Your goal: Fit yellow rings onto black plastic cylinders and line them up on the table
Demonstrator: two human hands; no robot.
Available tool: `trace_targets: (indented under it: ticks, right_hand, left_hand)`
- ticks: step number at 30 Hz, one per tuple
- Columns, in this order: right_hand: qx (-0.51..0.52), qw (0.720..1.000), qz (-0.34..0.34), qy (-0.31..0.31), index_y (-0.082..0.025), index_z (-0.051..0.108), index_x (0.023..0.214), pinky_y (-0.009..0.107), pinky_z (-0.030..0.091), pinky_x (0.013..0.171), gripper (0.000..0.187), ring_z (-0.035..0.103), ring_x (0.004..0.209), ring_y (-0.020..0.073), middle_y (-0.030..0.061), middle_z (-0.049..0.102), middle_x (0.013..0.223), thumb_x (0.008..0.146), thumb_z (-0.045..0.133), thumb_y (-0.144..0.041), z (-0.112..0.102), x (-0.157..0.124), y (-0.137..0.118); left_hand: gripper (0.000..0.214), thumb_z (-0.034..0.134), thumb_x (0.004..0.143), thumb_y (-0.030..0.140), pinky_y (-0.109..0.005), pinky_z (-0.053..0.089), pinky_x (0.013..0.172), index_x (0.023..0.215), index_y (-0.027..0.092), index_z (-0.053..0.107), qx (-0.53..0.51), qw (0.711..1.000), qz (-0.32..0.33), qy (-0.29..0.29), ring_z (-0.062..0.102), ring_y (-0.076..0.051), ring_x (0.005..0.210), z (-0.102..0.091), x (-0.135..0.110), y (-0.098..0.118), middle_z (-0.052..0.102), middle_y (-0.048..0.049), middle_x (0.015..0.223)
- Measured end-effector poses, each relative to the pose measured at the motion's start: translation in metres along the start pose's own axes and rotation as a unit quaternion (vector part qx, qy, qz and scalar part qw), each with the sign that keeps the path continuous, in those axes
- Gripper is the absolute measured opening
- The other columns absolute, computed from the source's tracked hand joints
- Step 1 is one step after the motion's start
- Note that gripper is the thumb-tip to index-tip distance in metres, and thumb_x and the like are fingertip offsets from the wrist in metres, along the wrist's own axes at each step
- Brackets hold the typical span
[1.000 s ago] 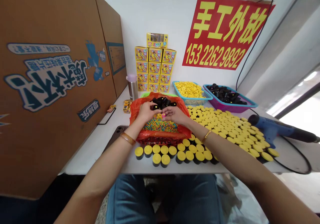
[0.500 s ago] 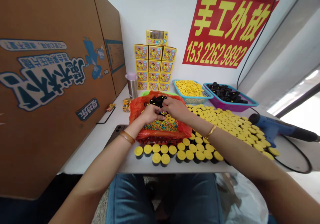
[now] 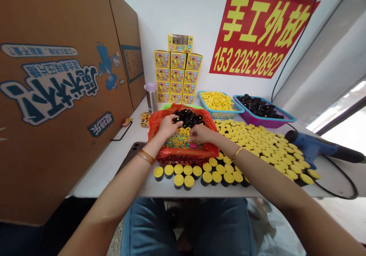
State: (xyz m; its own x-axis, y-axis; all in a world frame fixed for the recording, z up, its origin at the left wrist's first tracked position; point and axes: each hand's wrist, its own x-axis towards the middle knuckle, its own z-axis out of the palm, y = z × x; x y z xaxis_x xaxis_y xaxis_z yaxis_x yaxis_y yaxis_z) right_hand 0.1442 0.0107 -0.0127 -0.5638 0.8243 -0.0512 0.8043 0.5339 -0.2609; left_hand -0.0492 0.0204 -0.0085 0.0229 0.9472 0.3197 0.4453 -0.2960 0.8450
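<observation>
Two hands were seen at work inside a red basket (image 3: 183,160) lined with an orange plastic bag. The left hand (image 3: 170,126) was curled, its fingertips at the edge of a heap of black plastic pieces (image 3: 188,116); the right hand (image 3: 201,133) was bent downward, its fingers over multicoloured candy beads (image 3: 180,141). Neither hand was spread, but whether anything was pinched could not be told.

Behind the basket, thirteen yellow boxes (image 3: 177,74) were stacked, twelve in three columns and one on top. Two baskets stood beyond its right side: a blue one (image 3: 221,115) of yellow discs (image 3: 215,101) and a pink one (image 3: 265,125) of black pieces. More than a dozen upright yellow-capped tubes (image 3: 207,177) were ranked in front of it, and one blue hot-glue gun (image 3: 311,145) lay to its right.

Compared with the earlier frame, the hands had been drawn apart, and the right hand had been lowered from the black heap toward the beads.
</observation>
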Motion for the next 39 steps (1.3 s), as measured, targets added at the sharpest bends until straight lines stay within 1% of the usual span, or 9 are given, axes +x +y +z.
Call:
trace_targets:
  ticks: [3,6,14,18,21,26,28,33,39]
  right_hand:
    - [-0.080,0.993,0.047,0.075,-0.012,0.073,0.107,0.025,0.046,0.075,0.025,0.066,0.092,0.0205,0.0136,0.070,0.108,0.084,0.062,-0.013,-0.003,0.010,-0.001]
    - [-0.109,0.990,0.065,0.057,-0.015,0.065,0.124,0.027,0.047,0.075,0.037,0.065,0.100,0.0235,0.0163,0.062,0.122,0.087,0.060,-0.018,-0.004,0.015,-0.004]
    - [-0.103,0.992,0.068,0.032,-0.014,0.070,0.094,0.024,0.043,0.064,0.027,0.063,0.090,0.0197,0.0120,0.062,0.117,0.073,0.080,-0.028,-0.001,0.018,-0.006]
    - [-0.064,0.995,0.074,0.021,-0.014,0.068,0.081,0.023,0.038,0.062,0.019,0.061,0.081,0.0173,0.0067,0.068,0.091,0.070,0.082,-0.021,0.002,0.020,0.002]
    - [0.018,0.990,0.059,0.123,-0.014,0.068,0.085,0.023,0.038,0.064,0.019,0.060,0.076,0.0155,0.0046,0.068,0.083,0.071,0.080,-0.017,0.004,0.022,0.008]
    - [0.162,0.925,0.034,0.343,-0.014,0.069,0.102,0.025,0.043,0.064,0.028,0.059,0.068,0.0145,0.0050,0.069,0.083,0.075,0.072,-0.015,-0.001,0.019,0.006]
    - [0.182,0.915,-0.005,0.361,-0.016,0.073,0.091,0.027,0.044,0.066,0.012,0.060,0.069,0.0154,0.0054,0.070,0.082,0.081,0.066,-0.018,-0.003,0.016,-0.002]
    - [0.163,0.925,-0.101,0.328,-0.017,0.076,0.084,0.028,0.043,0.070,0.019,0.062,0.075,0.0181,0.0062,0.072,0.080,0.089,0.058,-0.024,-0.003,0.009,-0.023]
    - [0.145,0.928,-0.075,0.335,-0.016,0.077,0.089,0.028,0.042,0.069,0.022,0.062,0.073,0.0175,0.0078,0.073,0.084,0.090,0.055,-0.021,-0.008,0.011,-0.021]
  left_hand:
    - [0.030,0.079,0.070,0.020,-0.035,0.051,0.087,0.099,0.015,0.075,0.002,1.000,0.009,-0.020,0.067,-0.022,0.087,0.001,0.000,-0.001,0.075,-0.0090,0.096]
    - [0.032,0.076,0.072,0.020,-0.035,0.052,0.084,0.104,0.015,0.074,0.018,0.999,0.014,-0.042,0.066,-0.021,0.084,0.003,0.000,-0.004,0.074,-0.0098,0.100]
    - [0.031,0.077,0.071,0.021,-0.033,0.053,0.080,0.101,0.015,0.075,-0.001,0.999,0.016,-0.045,0.066,-0.019,0.079,0.005,0.001,-0.009,0.074,-0.0088,0.096]
    - [0.031,0.078,0.069,0.019,-0.034,0.052,0.080,0.099,0.014,0.075,-0.015,0.999,0.007,-0.043,0.065,-0.019,0.078,0.003,0.001,-0.009,0.074,-0.0079,0.090]
    - [0.031,0.079,0.067,0.018,-0.033,0.051,0.080,0.097,0.014,0.075,-0.028,0.999,0.003,-0.044,0.064,-0.019,0.079,0.003,0.000,-0.008,0.072,-0.0071,0.089]
    - [0.043,0.084,0.057,0.016,-0.029,0.050,0.071,0.097,0.015,0.068,-0.063,0.994,0.042,-0.078,0.060,-0.015,0.073,0.004,-0.003,-0.005,0.066,-0.0019,0.081]
    - [0.052,0.086,0.054,0.019,-0.026,0.048,0.066,0.099,0.017,0.062,-0.070,0.994,0.052,-0.064,0.058,-0.013,0.069,0.003,-0.004,-0.004,0.062,0.0017,0.076]
    - [0.052,0.084,0.060,0.027,-0.023,0.045,0.060,0.102,0.020,0.054,-0.051,0.994,0.084,-0.054,0.058,-0.013,0.067,-0.001,-0.007,-0.001,0.058,0.0046,0.071]
    - [0.058,0.081,0.062,0.021,-0.023,0.046,0.061,0.113,0.022,0.053,-0.072,0.991,0.076,-0.081,0.060,-0.013,0.065,0.000,-0.008,-0.003,0.057,0.0062,0.068]
